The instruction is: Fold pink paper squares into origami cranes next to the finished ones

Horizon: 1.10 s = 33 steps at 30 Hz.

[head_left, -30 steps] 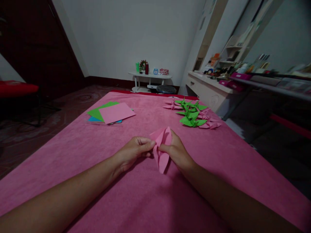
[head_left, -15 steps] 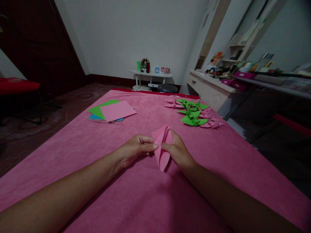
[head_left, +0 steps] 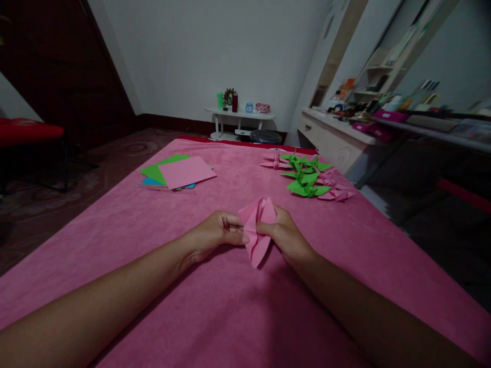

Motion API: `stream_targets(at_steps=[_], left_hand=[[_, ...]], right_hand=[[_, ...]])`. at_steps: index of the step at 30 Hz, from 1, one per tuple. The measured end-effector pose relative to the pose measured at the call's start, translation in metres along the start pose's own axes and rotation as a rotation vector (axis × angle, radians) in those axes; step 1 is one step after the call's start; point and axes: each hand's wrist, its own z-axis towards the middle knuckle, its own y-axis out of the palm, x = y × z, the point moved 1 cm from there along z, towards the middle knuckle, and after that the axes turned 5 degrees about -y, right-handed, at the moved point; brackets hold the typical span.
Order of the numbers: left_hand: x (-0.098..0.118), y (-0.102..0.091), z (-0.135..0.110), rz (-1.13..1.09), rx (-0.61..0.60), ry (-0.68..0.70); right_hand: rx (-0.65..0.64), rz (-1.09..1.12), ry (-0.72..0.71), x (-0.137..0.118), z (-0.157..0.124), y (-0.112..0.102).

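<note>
A partly folded sheet of pink origami paper (head_left: 256, 250) is held between both hands, just above the pink-covered table (head_left: 192, 301). My left hand (head_left: 220, 228) pinches its left edge, thumb on top and fingers beneath. On the other side, my right hand (head_left: 286, 232) grips the paper with the thumb pressed into the middle fold; its fingers are mostly hidden behind the paper. The paper's flaps stand apart at the top, and a rounded point hangs toward me.
Loose square sheets in pink (head_left: 187, 172), green and blue lie at the far left of the table. Several folded green paper cranes (head_left: 307, 186) and pink cranes (head_left: 335, 193) sit at the far right. Beyond stand a small white table (head_left: 240, 112) and a cluttered dresser (head_left: 333, 135).
The pink paper's upper flaps have spread a little wider, and my right hand has shifted slightly right with its side. My left hand keeps its pinch. The camera view has shifted slightly.
</note>
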Motion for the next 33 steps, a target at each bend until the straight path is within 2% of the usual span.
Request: stream_targets(at_steps=[11, 16, 19, 25, 28, 33], left_hand=[[0.002, 0.0, -0.001, 0.027, -0.014, 0.0], [0.004, 0.001, -0.002, 0.039, -0.021, -0.009], [0.006, 0.005, -0.002, 0.074, 0.04, -0.013], [0.006, 0.01, -0.001, 0.201, 0.19, -0.029], [0.006, 0.009, -0.001, 0.249, 0.172, -0.021], [0.008, 0.009, -0.002, 0.204, 0.127, 0.008]], right_hand=[[0.041, -0.002, 0.01, 0.006, -0.002, -0.001], [0.097, -0.002, 0.017, 0.008, -0.002, -0.001], [0.13, -0.038, -0.007, 0.008, -0.002, -0.002], [0.109, -0.144, -0.02, 0.008, -0.003, -0.002], [0.107, -0.184, -0.007, 0.008, -0.002, -0.002], [0.09, -0.175, 0.021, 0.005, -0.001, 0.0]])
